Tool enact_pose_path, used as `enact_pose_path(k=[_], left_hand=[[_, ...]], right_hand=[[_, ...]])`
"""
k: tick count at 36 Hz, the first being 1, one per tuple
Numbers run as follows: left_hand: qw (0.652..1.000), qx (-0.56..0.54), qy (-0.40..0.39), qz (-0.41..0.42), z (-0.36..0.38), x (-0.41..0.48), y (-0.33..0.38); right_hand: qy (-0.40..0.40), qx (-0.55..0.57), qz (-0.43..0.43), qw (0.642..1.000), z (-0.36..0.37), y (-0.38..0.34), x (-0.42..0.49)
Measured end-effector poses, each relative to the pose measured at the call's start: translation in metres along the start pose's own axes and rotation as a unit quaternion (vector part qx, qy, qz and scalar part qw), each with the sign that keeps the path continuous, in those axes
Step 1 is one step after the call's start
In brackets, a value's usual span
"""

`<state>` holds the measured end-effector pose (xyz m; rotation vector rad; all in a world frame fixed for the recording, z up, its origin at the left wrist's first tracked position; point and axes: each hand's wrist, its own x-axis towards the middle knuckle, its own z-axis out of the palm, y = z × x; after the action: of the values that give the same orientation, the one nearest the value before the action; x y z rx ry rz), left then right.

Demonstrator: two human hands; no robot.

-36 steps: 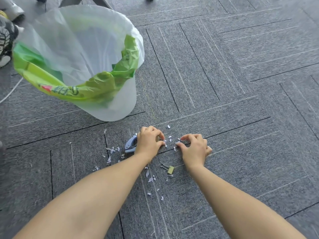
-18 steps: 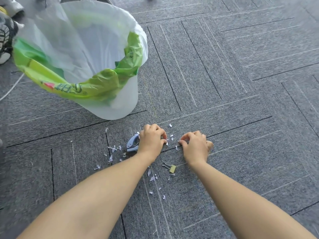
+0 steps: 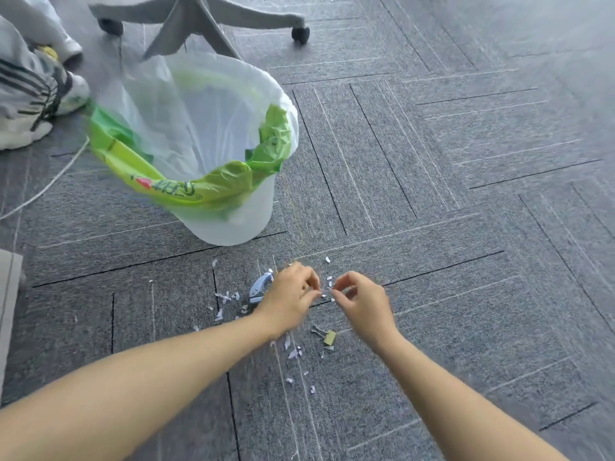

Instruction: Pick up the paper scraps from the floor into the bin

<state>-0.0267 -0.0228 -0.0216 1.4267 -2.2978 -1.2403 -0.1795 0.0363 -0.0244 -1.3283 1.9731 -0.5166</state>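
Several small white paper scraps lie on the grey carpet: one cluster (image 3: pixel 226 297) left of my hands, another (image 3: pixel 293 352) below them, and a few (image 3: pixel 329 283) between my fingertips. My left hand (image 3: pixel 291 296) is curled, its fingertips pinched on tiny scraps. My right hand (image 3: pixel 362 304) faces it a few centimetres away, with thumb and forefinger pinched on a scrap. Both hands are blurred, just above the floor. The white bin (image 3: pixel 233 224), lined with a clear bag and a green one, stands behind and to the left of my hands, its mouth tilted toward me.
A blue hole punch (image 3: pixel 260 287) lies against my left hand. A yellow binder clip (image 3: pixel 328 337) sits below my right hand. Behind the bin stands a grey chair base (image 3: pixel 199 18) on castors. A person's shoes (image 3: pixel 33 101) and a white cord (image 3: pixel 50 181) are at the far left.
The view has tilted up, bringing the chair base in. Both hands have lifted slightly from the carpet with their fingertips pinched, and they remain close together.
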Motion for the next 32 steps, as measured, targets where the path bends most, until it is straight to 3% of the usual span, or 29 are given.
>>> enact_pose_path(k=[5, 13, 16, 20, 25, 29, 32], left_hand=[[0.996, -0.092, 0.008, 0.017, -0.061, -0.056, 0.024], [0.960, -0.083, 0.257, 0.077, -0.184, -0.082, 0.048], [0.946, -0.087, 0.307, 0.060, -0.216, -0.067, 0.047], [0.955, -0.036, 0.295, 0.002, -0.242, -0.043, 0.039], [0.971, 0.042, 0.222, -0.081, -0.256, -0.032, 0.027], [0.968, 0.067, 0.225, -0.086, -0.257, -0.035, 0.028], [0.966, 0.069, 0.245, -0.045, -0.252, -0.043, 0.030]], right_hand=[[0.006, 0.058, -0.096, 0.994, -0.022, -0.051, -0.020], [0.129, 0.114, -0.250, 0.953, -0.058, -0.177, -0.006], [0.176, 0.108, -0.271, 0.940, -0.057, -0.220, 0.012], [0.202, 0.017, -0.262, 0.943, -0.043, -0.246, 0.046], [0.139, -0.076, -0.226, 0.961, -0.036, -0.244, 0.060], [0.151, -0.139, -0.244, 0.948, -0.036, -0.243, 0.051], [0.171, -0.120, -0.271, 0.940, -0.039, -0.241, 0.044]])
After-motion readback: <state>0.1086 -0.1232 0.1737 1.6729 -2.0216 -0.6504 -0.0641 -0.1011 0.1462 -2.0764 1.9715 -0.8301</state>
